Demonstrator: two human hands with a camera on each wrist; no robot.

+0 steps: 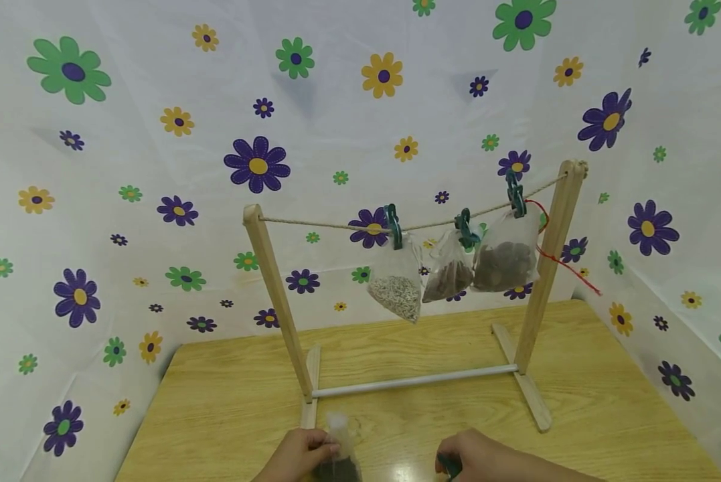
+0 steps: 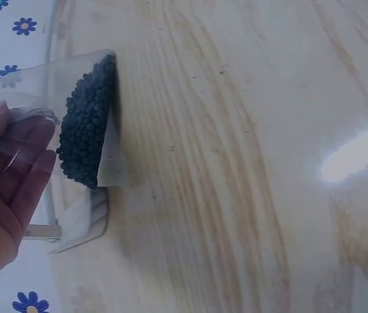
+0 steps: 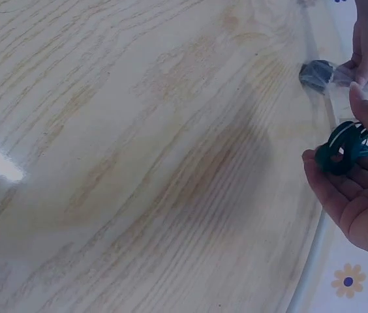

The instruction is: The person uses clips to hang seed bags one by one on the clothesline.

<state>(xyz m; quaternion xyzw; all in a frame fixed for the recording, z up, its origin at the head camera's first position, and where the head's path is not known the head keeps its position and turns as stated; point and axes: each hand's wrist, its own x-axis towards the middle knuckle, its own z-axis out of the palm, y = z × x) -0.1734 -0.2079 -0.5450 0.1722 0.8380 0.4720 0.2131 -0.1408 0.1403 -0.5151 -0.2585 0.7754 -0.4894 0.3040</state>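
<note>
My left hand [image 1: 296, 456] pinches a clear plastic bag [image 1: 343, 438] near its upper part, at the lower edge of the head view. Small, round, dark beads [image 2: 87, 124] fill the bag's bottom in the left wrist view. To the right, my right hand [image 1: 477, 456] holds a dark green clothes peg [image 3: 342, 151] between thumb and curled fingers, apart from the bag. Beyond both hands stands a wooden frame with a string [image 1: 330, 225] tied across it. Three green pegs clip bags to the string: one of pale grains [image 1: 396, 291] and two with brownish contents [image 1: 505, 261], [image 1: 450, 276].
The frame's left post [image 1: 278, 301] and right post [image 1: 549, 268] stand on flat wooden feet, joined by a white bar [image 1: 414, 383]. A red cord [image 1: 568, 266] dangles beside the right post. Flower-printed cloth [image 1: 125, 241] surrounds the wood-grain table [image 1: 215, 408].
</note>
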